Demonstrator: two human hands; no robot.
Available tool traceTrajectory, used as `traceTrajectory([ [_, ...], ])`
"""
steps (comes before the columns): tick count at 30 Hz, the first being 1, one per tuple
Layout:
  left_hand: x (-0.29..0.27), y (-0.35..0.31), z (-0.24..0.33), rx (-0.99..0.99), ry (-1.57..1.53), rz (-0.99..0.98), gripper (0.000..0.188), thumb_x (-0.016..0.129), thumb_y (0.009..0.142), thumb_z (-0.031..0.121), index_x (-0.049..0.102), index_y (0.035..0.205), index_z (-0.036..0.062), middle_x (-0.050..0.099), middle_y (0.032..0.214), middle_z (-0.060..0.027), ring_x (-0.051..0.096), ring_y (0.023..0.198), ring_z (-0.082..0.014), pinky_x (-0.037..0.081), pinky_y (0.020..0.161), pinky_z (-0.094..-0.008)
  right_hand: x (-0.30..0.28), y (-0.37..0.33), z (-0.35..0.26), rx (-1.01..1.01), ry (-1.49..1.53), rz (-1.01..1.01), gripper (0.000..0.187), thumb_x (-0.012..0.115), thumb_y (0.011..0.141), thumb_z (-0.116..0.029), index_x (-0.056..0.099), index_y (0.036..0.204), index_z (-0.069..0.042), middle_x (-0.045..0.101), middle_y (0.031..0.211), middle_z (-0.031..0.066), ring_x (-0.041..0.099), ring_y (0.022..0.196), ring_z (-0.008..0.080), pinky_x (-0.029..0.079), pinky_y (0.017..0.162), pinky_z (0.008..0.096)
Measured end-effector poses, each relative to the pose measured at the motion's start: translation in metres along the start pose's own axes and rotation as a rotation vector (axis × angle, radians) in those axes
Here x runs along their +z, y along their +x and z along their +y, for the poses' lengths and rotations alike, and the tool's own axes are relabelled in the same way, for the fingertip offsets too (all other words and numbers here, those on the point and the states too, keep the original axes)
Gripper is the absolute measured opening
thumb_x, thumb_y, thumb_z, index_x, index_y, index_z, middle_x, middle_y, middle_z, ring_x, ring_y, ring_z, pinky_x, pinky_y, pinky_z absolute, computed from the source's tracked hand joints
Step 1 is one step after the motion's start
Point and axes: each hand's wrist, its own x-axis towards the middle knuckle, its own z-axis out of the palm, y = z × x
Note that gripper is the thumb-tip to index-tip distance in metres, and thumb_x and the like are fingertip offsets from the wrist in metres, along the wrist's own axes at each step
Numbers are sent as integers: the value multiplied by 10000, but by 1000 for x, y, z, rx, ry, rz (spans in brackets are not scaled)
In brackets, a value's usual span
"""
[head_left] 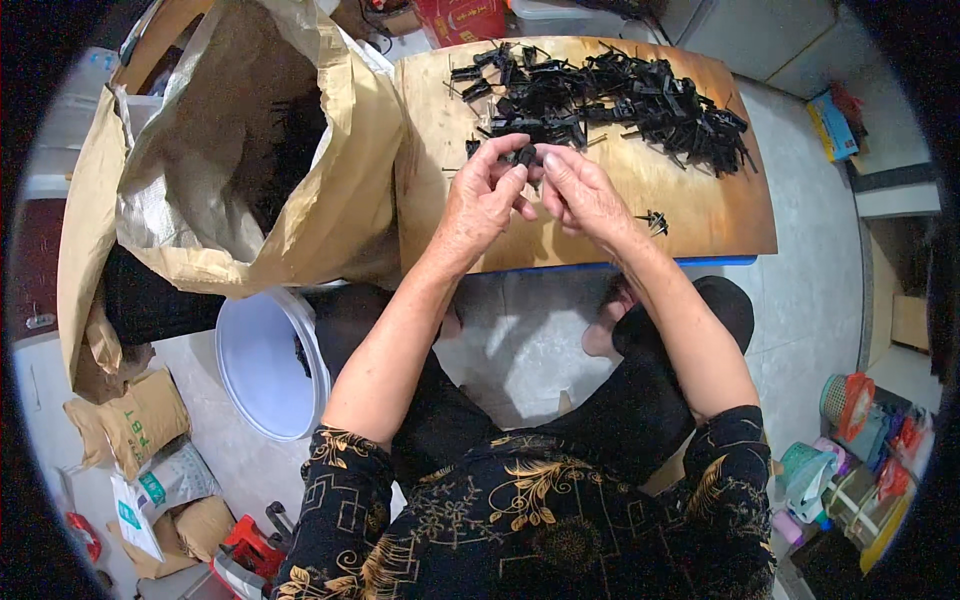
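Observation:
Over the near half of a wooden board [600, 225], both my hands meet at a small black plastic piece [524, 156]. My left hand [485, 195] pinches it between thumb and fingertips. Against its right side, the thumb and fingers of my right hand [580, 190] are closed, and they partly hide it. Its exact shape is too small to make out. Beyond my hands lies a heap of black plastic parts [650, 100] with thin stems. A few similar pieces [653, 222] lie apart, to the right of my right wrist.
A large paper sack [360, 190] stands open at the left, dark inside. Below it is a white bucket [262, 375] with some black bits. Brown packages [145, 420] and a red tool [250, 545] lie at lower left; bags and spools [850, 480] at lower right.

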Motion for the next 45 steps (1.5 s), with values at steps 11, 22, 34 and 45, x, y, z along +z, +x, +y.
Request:
traceTrajectory([
  [11,6,4,5,31,3,41,306,465,889,62,470,1192,20,564,728,-32,531,548,-68,435,474,-200,13,2,-8,30,61,21,377,384,954,-280,388,1250,-47,413,574,-50,341,448,17,260,374,156],
  [22,6,9,-6,30,6,94,300,456,887,51,485,1183,14,550,717,-28,513,567,-66,448,508,-209,17,9,-4,124,129,36,342,384,953,-240,386,1258,-86,399,566,-46,387,477,34,253,366,167],
  [34,13,7,-21,233,318,242,293,505,852,20,526,1141,58,615,799,-98,592,624,-129,480,567,-266,11,15,2,220,243,-41,366,409,935,-232,372,1284,-127,371,562,-61,302,423,24,220,336,176],
  [45,6,15,-16,122,278,146,242,480,879,84,431,1116,68,618,808,-98,578,563,-125,452,466,-266,-6,14,12,-183,-382,26,345,468,919,-263,445,1212,-83,473,630,-21,415,529,42,343,454,206],
])
